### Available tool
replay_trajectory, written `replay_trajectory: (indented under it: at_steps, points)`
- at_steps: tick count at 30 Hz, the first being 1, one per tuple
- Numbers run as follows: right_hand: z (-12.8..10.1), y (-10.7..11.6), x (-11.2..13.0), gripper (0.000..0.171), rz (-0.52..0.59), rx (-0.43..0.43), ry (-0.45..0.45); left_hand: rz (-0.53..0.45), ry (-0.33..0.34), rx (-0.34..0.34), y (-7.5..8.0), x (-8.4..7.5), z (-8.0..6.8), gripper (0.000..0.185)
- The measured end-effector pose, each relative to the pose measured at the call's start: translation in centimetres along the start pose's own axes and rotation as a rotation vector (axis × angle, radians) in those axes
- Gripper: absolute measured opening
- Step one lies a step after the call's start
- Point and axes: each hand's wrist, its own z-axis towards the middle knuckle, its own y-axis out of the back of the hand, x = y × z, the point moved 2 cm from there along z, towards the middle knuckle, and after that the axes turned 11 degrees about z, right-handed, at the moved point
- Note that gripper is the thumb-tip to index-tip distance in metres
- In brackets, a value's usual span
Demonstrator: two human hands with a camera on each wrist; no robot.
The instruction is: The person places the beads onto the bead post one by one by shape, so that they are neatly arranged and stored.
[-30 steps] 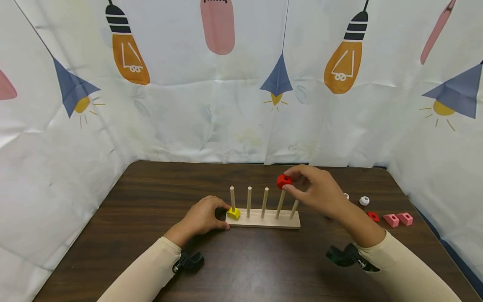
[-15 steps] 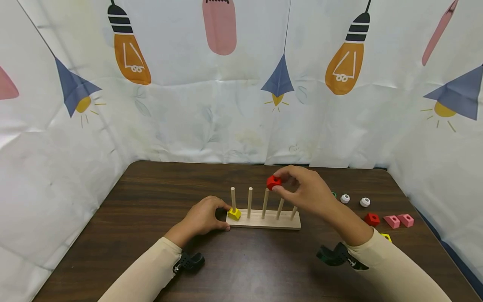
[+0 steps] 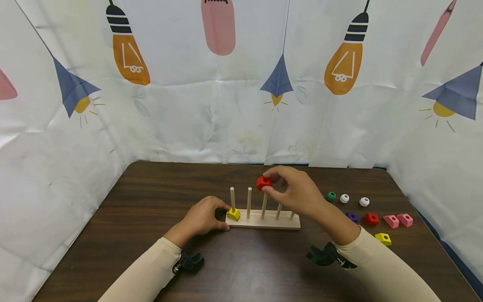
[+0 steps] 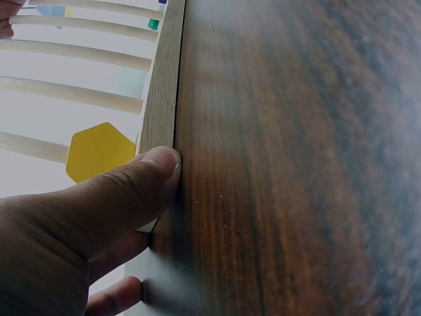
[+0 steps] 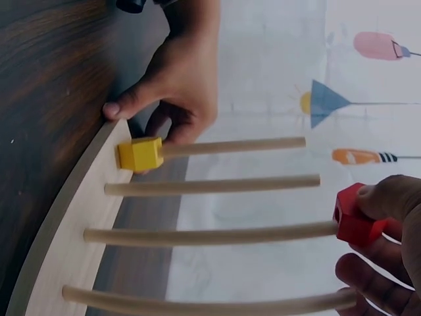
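Observation:
A wooden base [image 3: 264,220] [image 5: 72,243] [image 4: 161,92] with several upright pegs stands mid-table. My right hand [image 3: 292,191] [image 5: 381,250] pinches a red block [image 3: 263,183] [image 5: 354,222] at the top of the middle peg [image 3: 264,204] [image 5: 210,233]. My left hand [image 3: 203,216] [image 4: 72,230] [image 5: 177,79] grips the base's left end, thumb against its front edge. A yellow block [image 3: 234,214] [image 5: 139,154] [image 4: 99,150] sits at the bottom of the leftmost peg [image 3: 232,198].
Loose blocks lie on the dark table [image 3: 158,201] to the right: green [image 3: 331,196], two white [image 3: 344,198], purple [image 3: 352,217], red [image 3: 371,218], two pink [image 3: 391,220], yellow [image 3: 383,238]. A printed curtain [image 3: 226,105] closes in the back and sides.
My right hand carried the red block leftward from above the fourth peg to the top of the middle peg. The left hand stayed on the base.

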Motion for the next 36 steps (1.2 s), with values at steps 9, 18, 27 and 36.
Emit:
replay_trajectory:
  at_steps: [9, 18, 27, 36]
  points:
    - [0.7, -1.2, 0.6, 0.029, 0.014, -0.009, -0.021, -0.005, 0.003, 0.003, 0.0, 0.1, 0.1, 0.048]
    - [1.2, -2.5, 0.9, 0.027, 0.030, 0.001, -0.031, -0.007, -0.013, -0.011, 0.0, 0.1, 0.1, 0.047]
    - [1.7, -3.6, 1.2, 0.029, 0.065, -0.009, -0.050, -0.013, -0.002, -0.002, 0.0, 0.1, 0.1, 0.047]
    - [2.3, -4.8, 2.0, 0.029, 0.120, -0.048, -0.024, -0.031, 0.020, 0.001, -0.1, 0.2, 0.2, 0.048]
